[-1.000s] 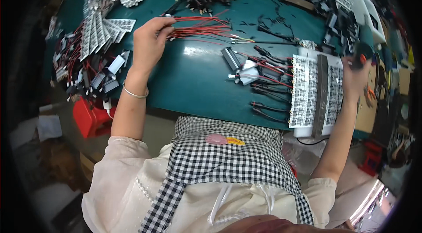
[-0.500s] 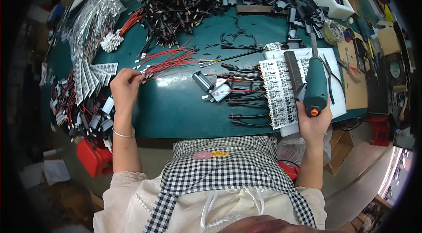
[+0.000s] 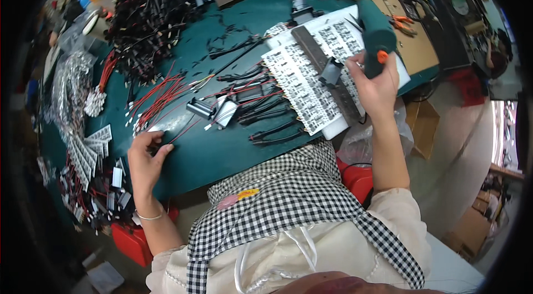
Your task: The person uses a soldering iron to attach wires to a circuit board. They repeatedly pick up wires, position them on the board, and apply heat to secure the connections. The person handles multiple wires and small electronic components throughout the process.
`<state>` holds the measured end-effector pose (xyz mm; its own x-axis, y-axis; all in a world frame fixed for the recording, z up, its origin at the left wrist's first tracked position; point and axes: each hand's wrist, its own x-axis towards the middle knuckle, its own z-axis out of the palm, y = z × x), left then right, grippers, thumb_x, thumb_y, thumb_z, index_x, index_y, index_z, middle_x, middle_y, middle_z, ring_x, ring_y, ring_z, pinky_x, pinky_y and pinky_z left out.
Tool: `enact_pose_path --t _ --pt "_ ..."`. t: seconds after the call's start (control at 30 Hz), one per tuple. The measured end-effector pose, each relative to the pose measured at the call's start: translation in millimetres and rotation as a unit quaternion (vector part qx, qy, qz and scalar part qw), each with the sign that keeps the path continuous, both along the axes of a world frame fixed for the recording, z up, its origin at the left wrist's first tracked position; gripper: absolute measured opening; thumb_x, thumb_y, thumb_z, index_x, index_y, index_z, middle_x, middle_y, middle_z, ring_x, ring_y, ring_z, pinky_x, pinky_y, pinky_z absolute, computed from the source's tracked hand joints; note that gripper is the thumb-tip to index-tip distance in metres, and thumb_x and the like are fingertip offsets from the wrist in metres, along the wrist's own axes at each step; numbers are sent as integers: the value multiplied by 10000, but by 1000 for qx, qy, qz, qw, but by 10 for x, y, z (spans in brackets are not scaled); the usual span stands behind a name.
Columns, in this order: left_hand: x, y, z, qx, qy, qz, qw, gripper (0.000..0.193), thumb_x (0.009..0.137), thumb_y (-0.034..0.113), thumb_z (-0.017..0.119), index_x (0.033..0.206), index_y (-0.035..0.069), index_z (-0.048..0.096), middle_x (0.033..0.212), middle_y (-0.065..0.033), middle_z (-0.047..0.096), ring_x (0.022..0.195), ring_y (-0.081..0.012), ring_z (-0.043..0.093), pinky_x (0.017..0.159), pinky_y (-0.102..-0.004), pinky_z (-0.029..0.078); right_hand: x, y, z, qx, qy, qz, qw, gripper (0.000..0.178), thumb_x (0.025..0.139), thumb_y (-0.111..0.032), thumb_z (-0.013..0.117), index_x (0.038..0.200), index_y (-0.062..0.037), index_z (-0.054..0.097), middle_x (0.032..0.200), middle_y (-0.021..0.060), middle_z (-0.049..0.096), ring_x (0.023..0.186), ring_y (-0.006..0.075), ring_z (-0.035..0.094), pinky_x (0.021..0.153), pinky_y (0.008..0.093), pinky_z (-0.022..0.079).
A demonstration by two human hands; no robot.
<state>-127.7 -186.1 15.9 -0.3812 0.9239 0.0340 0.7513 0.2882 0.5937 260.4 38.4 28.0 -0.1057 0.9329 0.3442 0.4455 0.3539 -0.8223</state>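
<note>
The left grip pinches a red wire over the worktop, by its near edge. The right grip holds a green tool, white boards to its left.

This is an electronics assembly workshop, shown by the circuit-board panel right of centre, heaped black cables upper left and orange-handled pliers upper right.
</note>
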Motion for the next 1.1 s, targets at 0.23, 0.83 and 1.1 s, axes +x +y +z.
enact_pose_path --t 0.23,0.83,1.1 --pt "232 357 -70 43 35 -87 995 180 679 9 744 758 21 583 746 -97 532 738 -252 512 689 -353 420 -92 94 -88 56 -90 18 994 671 690 -125 823 1255 5 484 1034 208 663 954 366 665 808 382 523" --pt "1240 1374 862 220 -175 -275 919 85 857 80 664 826 2 669 616 -38 615 516 -60 511 478 -242 418 -205 -145 316 75 65 -60 993 281 765 73 618 1005 -11 499 829 51 574 765 146 578 734 288 473" --pt "1577 1340 720 159 -258 -311 901 65 834 72 661 829 8 669 622 -42 624 542 -60 546 505 -231 435 -405 -230 367 53 111 -26 992 311 763 72 606 1051 -1 515 878 44 563 814 134 553 775 265 463"
